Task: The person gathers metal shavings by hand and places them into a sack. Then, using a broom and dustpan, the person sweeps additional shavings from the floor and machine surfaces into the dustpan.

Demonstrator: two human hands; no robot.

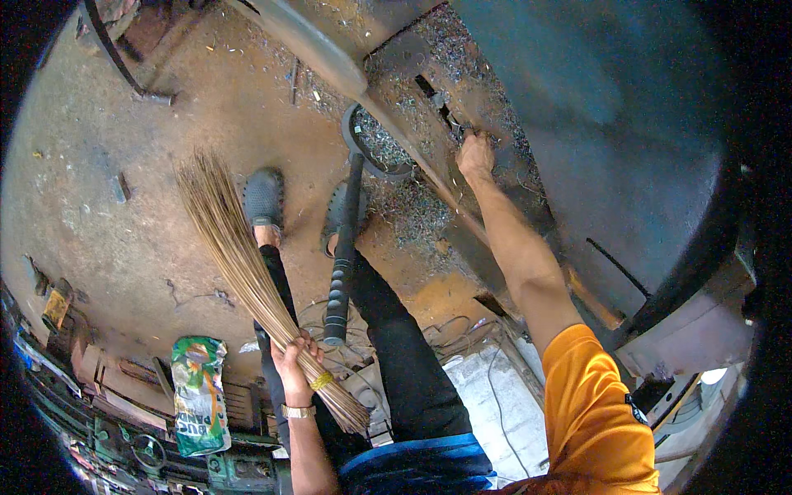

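Note:
A stick broom [239, 256] is in my left hand [297, 359], whose fingers wrap round the bundle just above its yellow binding. Its bristles fan out toward the far left, beside my shoes. My right hand [475, 155] reaches out to the machine's base, strewn with metal shavings [503, 148]. The fingers there are closed beside a narrow dark slot [435, 99]; whatever they grip is too small to make out. Between the arms is a dark long-handled tool [340, 272] with a round rim; shavings show inside the rim.
Large blue-grey metal panel [594, 124] stands along the right. More shavings lie on the brown floor [107, 223] by my dark shoes [264, 196]. A green and white bag [200, 396] rests lower left, near green machinery [148, 450]. Cables [462, 334] curl beside a pale block [503, 412].

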